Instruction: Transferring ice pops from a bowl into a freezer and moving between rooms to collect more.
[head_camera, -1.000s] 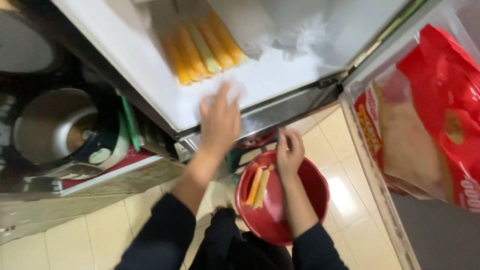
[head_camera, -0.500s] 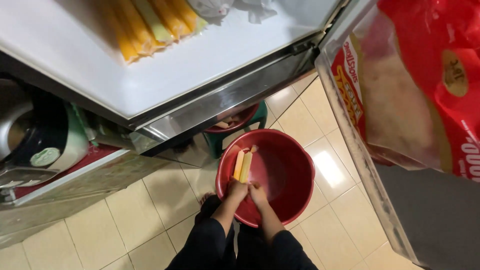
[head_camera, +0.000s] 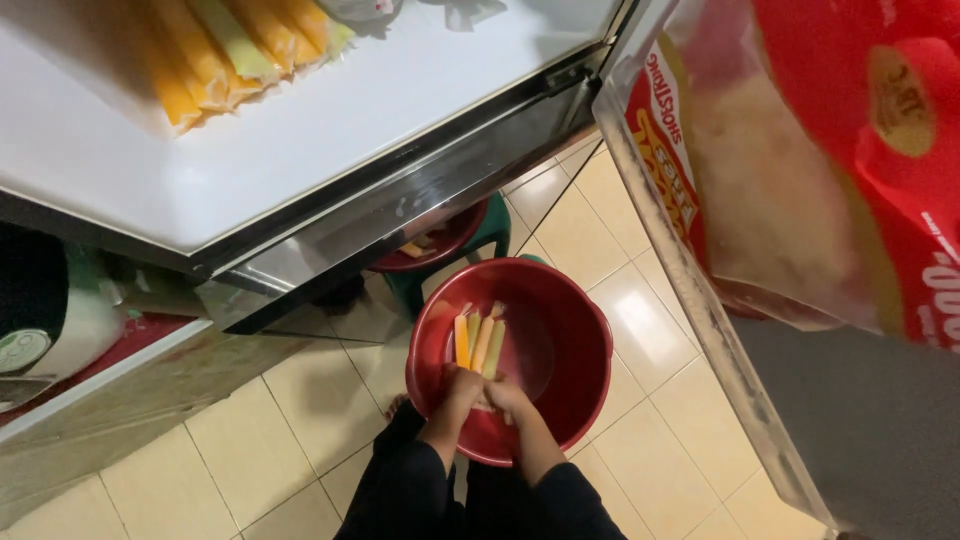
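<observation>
A round red basin (head_camera: 570, 330) sits low over the tiled floor. Inside it lie a few long ice pops (head_camera: 478, 340) in clear sleeves, orange, yellow and pale green. My left hand (head_camera: 462, 386) and my right hand (head_camera: 507, 397) meet at the near ends of those ice pops, fingers closed around them. Both forearms wear black sleeves. Above, in the open freezer (head_camera: 330, 120), a bundle of orange, yellow and green ice pops (head_camera: 225, 50) lies on the white shelf.
The freezer door (head_camera: 700, 300) stands open at the right, its shelf holding a red and clear food bag (head_camera: 830, 170). A green stool (head_camera: 495, 225) and another red bowl (head_camera: 440, 245) sit under the freezer edge. A white appliance (head_camera: 50, 330) stands at the left.
My left hand came down from the freezer shelf and joined my right hand at the ice pops in the red basin. The view tilted lower and closer to the basin.
</observation>
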